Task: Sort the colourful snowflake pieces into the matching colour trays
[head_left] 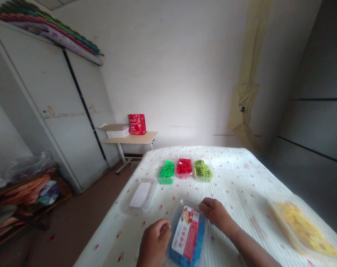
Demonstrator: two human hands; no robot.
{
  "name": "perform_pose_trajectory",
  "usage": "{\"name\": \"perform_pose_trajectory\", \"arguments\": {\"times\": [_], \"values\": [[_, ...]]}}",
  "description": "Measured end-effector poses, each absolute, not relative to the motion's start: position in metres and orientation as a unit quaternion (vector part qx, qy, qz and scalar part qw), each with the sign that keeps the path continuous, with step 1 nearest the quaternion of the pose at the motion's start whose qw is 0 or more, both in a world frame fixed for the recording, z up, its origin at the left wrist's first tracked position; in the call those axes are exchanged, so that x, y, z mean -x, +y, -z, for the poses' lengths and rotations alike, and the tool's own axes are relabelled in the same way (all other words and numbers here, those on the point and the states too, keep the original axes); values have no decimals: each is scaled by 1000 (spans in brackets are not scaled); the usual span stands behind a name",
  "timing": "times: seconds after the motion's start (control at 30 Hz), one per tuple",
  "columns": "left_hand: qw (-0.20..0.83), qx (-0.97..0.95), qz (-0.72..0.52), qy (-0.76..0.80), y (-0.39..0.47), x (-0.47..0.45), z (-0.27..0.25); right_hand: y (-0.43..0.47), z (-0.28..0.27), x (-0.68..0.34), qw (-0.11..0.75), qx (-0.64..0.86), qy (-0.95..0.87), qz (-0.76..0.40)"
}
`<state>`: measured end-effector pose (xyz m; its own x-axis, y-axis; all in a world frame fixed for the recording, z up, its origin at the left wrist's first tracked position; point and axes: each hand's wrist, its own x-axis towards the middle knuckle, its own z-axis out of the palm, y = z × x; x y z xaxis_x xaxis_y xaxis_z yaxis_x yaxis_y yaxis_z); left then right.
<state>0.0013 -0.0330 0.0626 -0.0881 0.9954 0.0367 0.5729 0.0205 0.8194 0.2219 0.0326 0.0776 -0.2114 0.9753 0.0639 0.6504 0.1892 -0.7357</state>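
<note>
In front of me on the cloth-covered table is a clear plastic box (185, 237) of blue pieces, with a red and white label on its lid. My left hand (155, 239) is closed at the box's left edge, thumb and fingers pinched together. At the far right corner my right hand (217, 213) grips the rim with curled fingers. Left of the box lies a clear plastic lid or tray (139, 196) with a white label. Farther back stand open boxes of green pieces (167, 171), red pieces (184, 167) and yellow-green pieces (202, 170).
A large translucent container (301, 230) of yellow pieces sits at the table's right edge. Behind, a small side table (137, 138) bears a red bag (137, 124) and a cardboard box (116, 130). Cabinets (46, 100) line the left wall; a low shelf (32, 207) holds cloths.
</note>
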Motion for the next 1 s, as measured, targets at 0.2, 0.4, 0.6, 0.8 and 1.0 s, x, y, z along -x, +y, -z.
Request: {"name": "perform_pose_trajectory", "arguments": {"times": [0.2,0.4,0.6,0.8,1.0], "values": [[342,-563,-408,633,-30,-1,-48,38,-68,-223,292,551,-646,-440],[374,-526,-438,625,-29,-3,-45,37,-64,-226,317,514,-591,-535],[357,-523,-438,637,-30,-5,-47,36,-63,-225,336,503,-576,-550],[358,-496,-476,632,-30,-6,-47,22,-64,-221,368,524,-567,-519],[349,-486,-493,632,-32,-7,-42,-6,-61,-227,387,486,-525,-582]]}}
